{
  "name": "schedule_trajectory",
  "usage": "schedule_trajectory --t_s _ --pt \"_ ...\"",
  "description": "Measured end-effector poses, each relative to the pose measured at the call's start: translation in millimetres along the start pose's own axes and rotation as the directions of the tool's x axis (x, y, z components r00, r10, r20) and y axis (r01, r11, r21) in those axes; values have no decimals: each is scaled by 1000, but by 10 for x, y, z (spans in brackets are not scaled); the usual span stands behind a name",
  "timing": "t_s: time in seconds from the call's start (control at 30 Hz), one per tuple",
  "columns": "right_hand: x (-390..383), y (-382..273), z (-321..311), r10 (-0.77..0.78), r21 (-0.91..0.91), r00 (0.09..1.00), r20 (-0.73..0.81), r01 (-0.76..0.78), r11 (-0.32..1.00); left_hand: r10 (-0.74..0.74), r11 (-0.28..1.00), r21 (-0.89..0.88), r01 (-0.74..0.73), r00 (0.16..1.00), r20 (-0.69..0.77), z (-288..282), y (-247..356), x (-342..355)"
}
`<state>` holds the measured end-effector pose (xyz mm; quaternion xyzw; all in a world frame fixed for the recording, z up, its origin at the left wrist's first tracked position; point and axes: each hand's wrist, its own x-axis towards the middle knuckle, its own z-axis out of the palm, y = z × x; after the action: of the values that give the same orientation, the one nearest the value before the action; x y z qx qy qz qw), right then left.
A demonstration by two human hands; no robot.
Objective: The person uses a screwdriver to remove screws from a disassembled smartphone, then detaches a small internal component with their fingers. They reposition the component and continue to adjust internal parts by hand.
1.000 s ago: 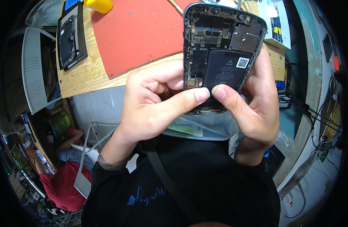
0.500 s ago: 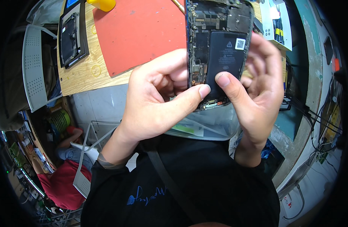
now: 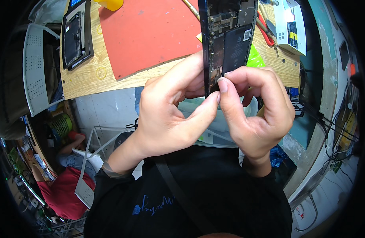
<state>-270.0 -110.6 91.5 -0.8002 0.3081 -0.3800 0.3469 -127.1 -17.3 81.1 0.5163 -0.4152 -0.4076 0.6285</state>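
Note:
An opened phone (image 3: 216, 43) is held up over the table's near edge, its circuit boards and black battery (image 3: 235, 47) exposed and its body tilted. My left hand (image 3: 168, 107) is closed round its lower left side, the thumb at the bottom edge and the other fingers behind. At the bottom end, beside the left thumb, my right hand (image 3: 261, 105) pinches with thumb and forefinger. Whatever lies between those two fingertips is too small or hidden to make out. Under the hands is a clear plastic tub (image 3: 220, 137).
A red mat (image 3: 147, 35) covers much of the wooden table (image 3: 83, 87). Another phone part (image 3: 73, 37) lies on a dark tray at left. Red-handled pliers (image 3: 265, 31) and a white box (image 3: 290, 27) are at right. A person in a red shirt (image 3: 67, 194) is at lower left.
The phone has turned more edge-on and its top has tipped away. My right hand has left its right side and battery face, and now pinches at the bottom end.

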Motion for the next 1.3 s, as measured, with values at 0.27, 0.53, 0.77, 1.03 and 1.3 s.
schedule_trajectory --t_s 0.27,0.53,0.77,1.03,1.3 --pt "8 -52 18 13 -97 998 58 -7 995 102 985 143 -94 994 -50 47 -107 -3" --pt "10 -27 22 -7 -72 996 94 14 997 104 981 171 -90 991 -79 71 -131 -2" --pt "-11 33 60 -59 -63 997 52 62 996 -60 977 209 44 996 73 -33 7 -20" --pt "-18 54 80 -95 -62 995 25 96 993 -55 978 204 42 997 59 -14 2 -26" --pt "-19 63 90 -108 -70 994 11 108 992 14 985 173 -25 998 69 -6 -32 -20"
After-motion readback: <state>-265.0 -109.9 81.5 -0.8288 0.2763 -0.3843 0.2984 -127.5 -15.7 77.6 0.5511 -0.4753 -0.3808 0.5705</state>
